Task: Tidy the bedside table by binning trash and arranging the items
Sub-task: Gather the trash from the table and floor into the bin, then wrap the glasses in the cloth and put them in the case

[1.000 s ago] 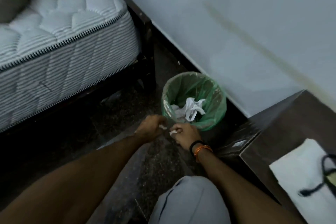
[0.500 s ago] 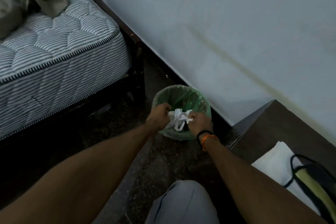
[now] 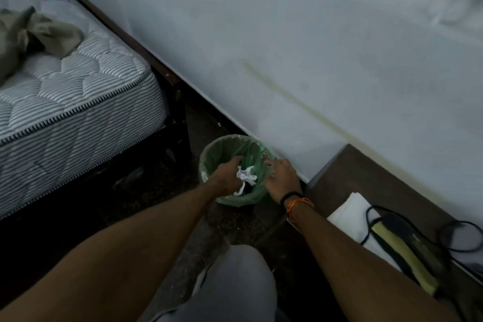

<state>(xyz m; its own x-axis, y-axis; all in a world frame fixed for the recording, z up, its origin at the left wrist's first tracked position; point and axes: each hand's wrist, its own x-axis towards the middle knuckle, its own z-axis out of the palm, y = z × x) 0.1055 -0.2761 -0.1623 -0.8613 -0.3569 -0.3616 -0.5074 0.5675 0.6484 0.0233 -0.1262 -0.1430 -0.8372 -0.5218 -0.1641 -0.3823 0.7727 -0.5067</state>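
- My knee sits low in the middle, with both forearms reaching out past it over the dark floor.
- A second ago my hands were short of the bin, each pinching a white scrap; now both are over its mouth.
- My left hand is curled beside the crumpled paper. I cannot tell whether I am gripping it or have let go.
- My right hand hangs at the far rim with fingers loosely spread, holding nothing I can see.
- I judge this load of trash nearly binned; arranging the table is left, where a white cloth and black cable lie.
- Room is tight: table corner just right of the bin, wall just behind it, bed frame left. Pulling back towards me is the open way.
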